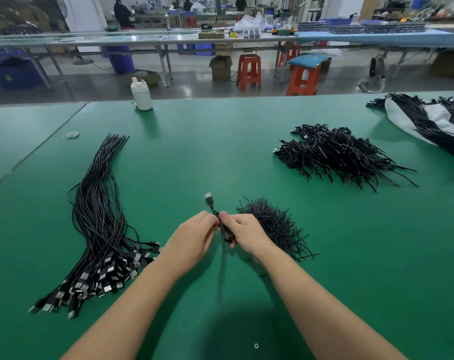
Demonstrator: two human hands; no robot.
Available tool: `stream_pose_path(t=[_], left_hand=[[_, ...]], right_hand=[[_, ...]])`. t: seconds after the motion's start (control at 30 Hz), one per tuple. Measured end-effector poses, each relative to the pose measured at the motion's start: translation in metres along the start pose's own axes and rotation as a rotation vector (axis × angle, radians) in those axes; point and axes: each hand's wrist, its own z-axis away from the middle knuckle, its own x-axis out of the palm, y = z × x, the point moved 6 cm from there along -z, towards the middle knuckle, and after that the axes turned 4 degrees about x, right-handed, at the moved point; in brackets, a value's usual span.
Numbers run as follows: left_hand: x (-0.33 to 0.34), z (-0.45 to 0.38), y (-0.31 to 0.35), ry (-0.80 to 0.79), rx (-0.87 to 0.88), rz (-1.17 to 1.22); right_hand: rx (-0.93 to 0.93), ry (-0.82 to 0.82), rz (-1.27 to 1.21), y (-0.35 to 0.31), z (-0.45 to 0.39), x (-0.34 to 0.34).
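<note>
Left hand: the left hand point(194, 236) has its fingers curled in, pinching the black cable point(222, 224) from the left side.
Right hand: the right hand point(242, 232) grips the same cable from the right, thumb on top, fingers wrapped round a folded bunch of it.
Cable: held between both hands above the green tabletop point(350, 255), near its front middle; its USB plug point(208, 198) sticks up just beyond the fingertips.
Twist ties: a pile of short black ties point(275, 224) lies just behind the right hand.
Loose cables: a long bundle point(98, 216) lies to the left, plugs toward the person.
Finished cables: a heap of bundled cables point(334, 154) lies well to the right.
Bottle: a white bottle point(141, 96) stands at the far edge.
</note>
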Motion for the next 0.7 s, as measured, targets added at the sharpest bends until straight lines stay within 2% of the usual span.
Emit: stream_pose_path(t=[0.1,0.2,0.3,0.43,0.53,0.6,0.63,0.7], left_hand=[[0.006,0.004,0.006,-0.009,0.132,-0.14],[0.011,0.008,0.006,-0.005,0.179,-0.186],[0.012,0.008,0.005,-0.003,0.157,-0.165],[0.005,0.005,-0.001,0.054,0.072,-0.08],[0.007,0.003,-0.006,0.098,-0.024,-0.023],[0.015,0.006,-0.018,0.068,-0.117,-0.056],[0.021,0.01,-0.026,0.026,-0.164,-0.094],[0.032,0.022,-0.043,-0.088,-0.249,-0.198]], right_hand=[[0.065,-0.032,-0.011,0.003,0.0,-0.002],[0.103,-0.094,0.035,0.003,0.002,-0.001],[0.142,-0.148,0.064,0.004,0.003,-0.001],[0.19,-0.266,-0.078,0.006,0.005,-0.004],[0.151,-0.197,-0.008,0.002,0.005,-0.022],[0.153,-0.096,0.077,-0.001,0.002,-0.047],[0.159,-0.037,0.157,-0.001,0.0,-0.065],[0.185,0.094,0.484,0.002,-0.003,-0.108]])
